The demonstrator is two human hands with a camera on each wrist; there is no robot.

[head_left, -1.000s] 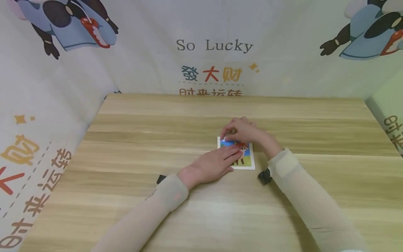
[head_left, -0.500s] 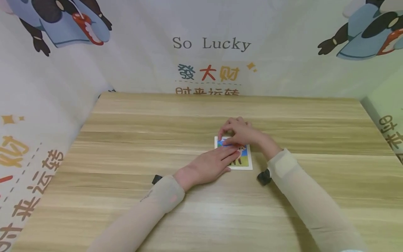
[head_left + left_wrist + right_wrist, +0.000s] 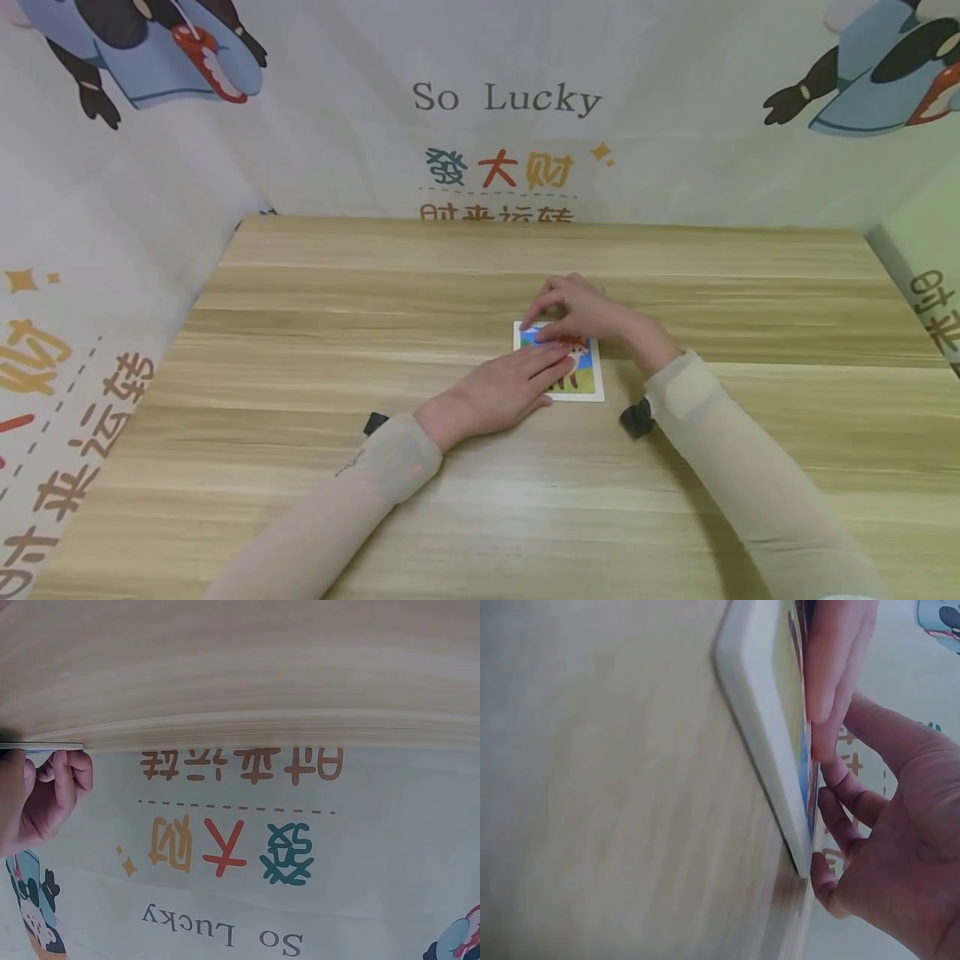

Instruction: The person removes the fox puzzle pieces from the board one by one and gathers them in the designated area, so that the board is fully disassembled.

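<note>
Currently my left hand [image 3: 501,390] lies flat, fingers straight, pressing the card [image 3: 581,377] onto the table [image 3: 315,333] near its centre. My right hand [image 3: 581,310] sits at the card's far edge, fingertips [image 3: 826,879] curled over the rim and touching it. From the right wrist, the card's white border [image 3: 761,727] shows edge-on.

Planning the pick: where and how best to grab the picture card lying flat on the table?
Probably by the far edge, from above. The card lies flat on the table, a thin board with no raised part. The left hand presses it flat; the right hand has fingertips curled at that far edge, where a lift could start.
</note>
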